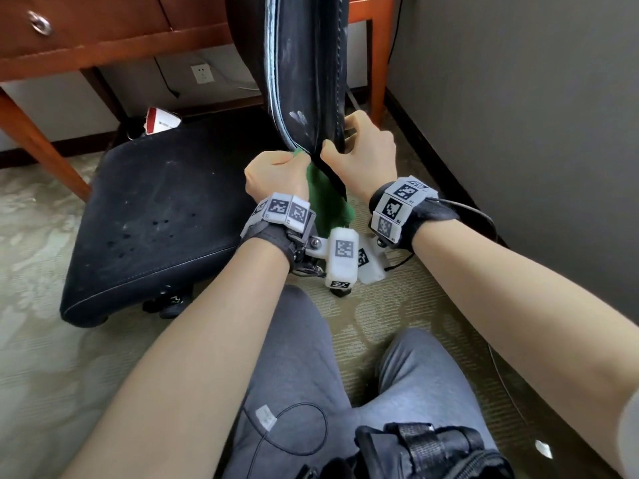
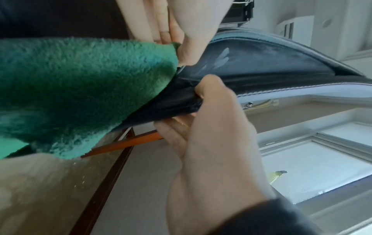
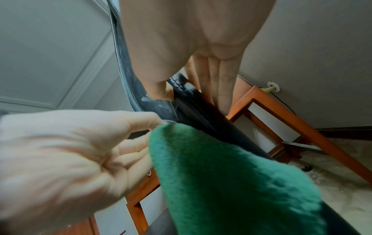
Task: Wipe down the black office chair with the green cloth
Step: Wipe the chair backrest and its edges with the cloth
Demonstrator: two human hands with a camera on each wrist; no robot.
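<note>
The black office chair's backrest (image 1: 304,81) stands edge-on in front of me, with white scuffs near its lower end. Its seat (image 1: 155,209) lies to the left. My left hand (image 1: 294,159) pinches the fluffy green cloth (image 1: 325,198) against the backrest's bottom edge, and the rest of the cloth hangs below. My right hand (image 1: 344,143) grips that same bottom edge, thumb on the near face and fingers behind. The left wrist view shows the cloth (image 2: 80,89) beside the right hand (image 2: 211,127) on the backrest (image 2: 261,68). In the right wrist view the left hand (image 3: 70,151) holds the cloth (image 3: 221,174).
A wooden desk (image 1: 103,32) with a drawer stands behind the chair, one of its legs (image 1: 38,143) at the left. A grey wall (image 1: 518,115) rises close on the right. My knees in grey trousers (image 1: 311,357) rest on patterned carpet. A cable (image 1: 501,368) trails beside them.
</note>
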